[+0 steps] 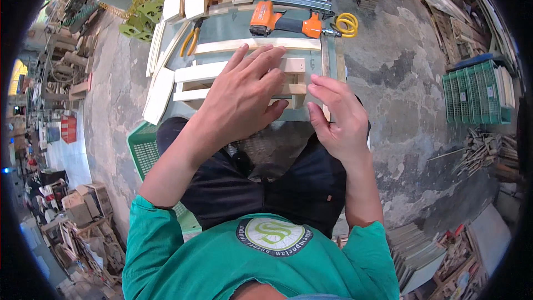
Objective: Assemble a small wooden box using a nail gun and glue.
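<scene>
- The left hand is lying flat, fingers spread, pressing on the wooden frame at the frame's upper centre.
- The right hand is hovering half-open, holding nothing, just right of it.
- The frame's long axis is running left-right; the left hand is nearer.

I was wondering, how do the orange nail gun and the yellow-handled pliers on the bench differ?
The nail gun is bulky, orange and black, lying crosswise beyond the wooden frame, with a coiled yellow hose at its end. The pliers are slim, yellow-handled, lying lengthwise near the bench's left side, with nothing attached. Both rest untouched, beyond the left hand and right hand.
</scene>
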`<state>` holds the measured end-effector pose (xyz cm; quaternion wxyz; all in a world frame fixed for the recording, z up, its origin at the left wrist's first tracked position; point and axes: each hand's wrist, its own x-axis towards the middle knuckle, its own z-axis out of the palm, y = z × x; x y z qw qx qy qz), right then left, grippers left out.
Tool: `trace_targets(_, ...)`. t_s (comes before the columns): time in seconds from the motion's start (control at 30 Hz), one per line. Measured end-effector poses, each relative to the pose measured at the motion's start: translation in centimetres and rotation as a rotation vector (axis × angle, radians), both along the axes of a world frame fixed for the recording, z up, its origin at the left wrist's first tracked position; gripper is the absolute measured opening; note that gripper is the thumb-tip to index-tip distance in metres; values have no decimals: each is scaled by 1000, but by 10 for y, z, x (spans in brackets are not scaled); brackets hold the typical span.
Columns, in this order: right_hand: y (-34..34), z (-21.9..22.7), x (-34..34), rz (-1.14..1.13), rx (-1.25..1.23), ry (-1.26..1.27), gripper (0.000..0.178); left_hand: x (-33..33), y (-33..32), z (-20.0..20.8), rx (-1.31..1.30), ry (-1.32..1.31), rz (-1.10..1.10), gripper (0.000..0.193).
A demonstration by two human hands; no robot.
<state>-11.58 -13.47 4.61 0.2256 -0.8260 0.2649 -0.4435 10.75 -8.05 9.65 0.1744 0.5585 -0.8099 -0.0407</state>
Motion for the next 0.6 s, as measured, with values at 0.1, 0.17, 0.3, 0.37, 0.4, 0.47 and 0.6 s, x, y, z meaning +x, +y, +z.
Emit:
trace_targets(0.1, -9, 7, 3, 62, -75, 102, 33, 3, 1, -6, -20, -3, 3, 33)
trace_targets(0.17, -11, 9, 5, 85, -95, 146, 31, 5, 0, -7, -21, 18, -4, 31)
trace_targets(0.3, -13, 9, 7, 90, -77, 160, 27, 7, 0, -9, -41, 68, -32, 23)
trace_targets(0.37, -12, 10, 8, 90, -72, 169, 26, 8, 0, -11, -38, 92, -30, 19)
trace_targets(0.4, -12, 12, 7, 83, -71, 178, 25, 8, 0, -12, -37, 109, -35, 15)
trace_targets(0.47, -12, 12, 8, 77, -70, 192, 23, 7, 0, -14, -42, 116, -29, 13)
trace_targets(0.6, -13, 11, 6, 73, -57, 198, 20, 8, 0, -16, -52, 120, -34, 10)
